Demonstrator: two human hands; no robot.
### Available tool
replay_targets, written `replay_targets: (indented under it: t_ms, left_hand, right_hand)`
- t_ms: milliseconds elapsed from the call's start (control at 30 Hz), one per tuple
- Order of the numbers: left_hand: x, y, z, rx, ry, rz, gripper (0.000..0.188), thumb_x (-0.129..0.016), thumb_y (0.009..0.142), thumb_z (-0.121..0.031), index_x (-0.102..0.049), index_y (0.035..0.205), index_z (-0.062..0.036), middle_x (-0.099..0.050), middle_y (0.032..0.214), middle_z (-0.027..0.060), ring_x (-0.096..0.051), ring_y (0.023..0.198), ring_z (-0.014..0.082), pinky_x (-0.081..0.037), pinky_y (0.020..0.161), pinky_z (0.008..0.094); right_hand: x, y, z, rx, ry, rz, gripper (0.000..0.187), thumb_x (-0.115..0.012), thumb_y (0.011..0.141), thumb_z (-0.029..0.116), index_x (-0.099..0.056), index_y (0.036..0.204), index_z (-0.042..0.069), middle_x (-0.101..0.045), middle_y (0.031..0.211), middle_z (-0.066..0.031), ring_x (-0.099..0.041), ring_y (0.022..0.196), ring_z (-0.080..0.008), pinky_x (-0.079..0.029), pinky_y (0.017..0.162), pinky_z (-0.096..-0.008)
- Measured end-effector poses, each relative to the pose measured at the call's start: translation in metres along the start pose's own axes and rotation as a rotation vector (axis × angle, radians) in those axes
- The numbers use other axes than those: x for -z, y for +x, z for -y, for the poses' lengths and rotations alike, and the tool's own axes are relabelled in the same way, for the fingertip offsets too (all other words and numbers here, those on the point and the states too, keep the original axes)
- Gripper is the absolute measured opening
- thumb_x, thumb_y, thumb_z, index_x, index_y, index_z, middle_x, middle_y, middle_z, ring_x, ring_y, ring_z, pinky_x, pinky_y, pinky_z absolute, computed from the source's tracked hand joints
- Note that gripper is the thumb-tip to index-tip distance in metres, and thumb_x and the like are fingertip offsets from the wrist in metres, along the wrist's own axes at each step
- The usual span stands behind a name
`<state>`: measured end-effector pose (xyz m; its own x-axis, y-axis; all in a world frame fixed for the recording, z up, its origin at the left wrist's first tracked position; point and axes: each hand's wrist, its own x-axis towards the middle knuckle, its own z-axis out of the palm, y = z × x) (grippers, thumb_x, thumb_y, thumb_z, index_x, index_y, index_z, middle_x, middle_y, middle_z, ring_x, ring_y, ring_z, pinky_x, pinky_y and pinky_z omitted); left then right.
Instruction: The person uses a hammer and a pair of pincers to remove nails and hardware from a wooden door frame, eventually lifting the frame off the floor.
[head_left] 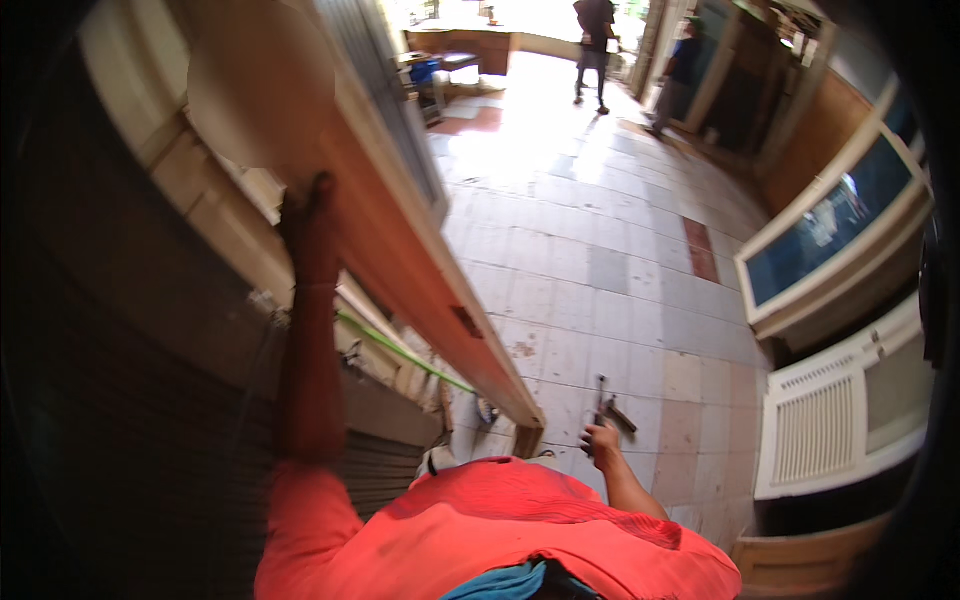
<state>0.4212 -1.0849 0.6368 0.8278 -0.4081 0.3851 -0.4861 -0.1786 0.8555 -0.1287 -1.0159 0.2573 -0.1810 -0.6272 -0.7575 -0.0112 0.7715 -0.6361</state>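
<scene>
My left arm reaches up along a reddish-brown wooden door (pixel 400 260) that stands on edge at my left. The left hand (pixel 312 195) is against or very near the door's upper part. A blurred patch covers the area by its fingers, so its grip cannot be made out. Low at my right side, my right hand (pixel 600 442) is closed round what looks like a hammer (pixel 621 414). Its dark head sticks out past the fingers, and a thin tip (pixel 601 381) points away from me.
A green hose or cord (pixel 405 352) runs behind the door. Pale tiles cover the floor (pixel 560 260). At right are a framed dark-glass panel (pixel 830 225) and a white louvred unit (pixel 820 430). Two people (pixel 596 45) stand far off, near a desk (pixel 465 45).
</scene>
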Motion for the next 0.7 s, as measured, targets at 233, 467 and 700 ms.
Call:
replay_targets:
  t_ms: [233, 467, 700]
  left_hand:
    - [0.01, 0.021, 0.044, -0.073, -0.784, 0.149, 0.074, -0.071, 0.086, -0.04, -0.043, 0.135, 0.0081, -0.055, 0.126, 0.0151, -0.054, 0.114, 0.0223, -0.043, 0.099, 0.0339]
    - [0.014, 0.039, 0.067, 0.031, -0.873, 0.136, 0.077, -0.07, 0.089, -0.037, -0.035, 0.138, 0.0105, -0.052, 0.126, 0.0118, -0.051, 0.115, 0.0185, -0.041, 0.1, 0.0318]
    - [0.017, 0.043, 0.087, 0.023, -0.822, 0.204, 0.059, -0.055, 0.098, -0.031, -0.036, 0.144, -0.0002, -0.045, 0.142, 0.0147, -0.047, 0.127, 0.0246, -0.041, 0.107, 0.0366]
  right_hand:
    - [0.06, 0.004, -0.065, -0.217, 0.362, -0.253, 0.031, -0.051, 0.088, 0.007, -0.053, 0.114, 0.022, -0.047, 0.071, -0.0023, -0.048, 0.056, -0.0167, -0.041, 0.045, -0.0339]
    - [0.072, -0.015, -0.079, -0.334, 0.264, -0.366, 0.018, -0.054, 0.09, 0.012, -0.051, 0.106, 0.019, -0.045, 0.064, -0.0018, -0.045, 0.051, -0.0169, -0.04, 0.044, -0.035]
    - [0.058, 0.004, -0.091, -0.304, 0.23, -0.262, 0.005, -0.052, 0.093, 0.017, -0.049, 0.098, 0.016, -0.045, 0.064, -0.0024, -0.046, 0.051, -0.0183, -0.04, 0.044, -0.036]
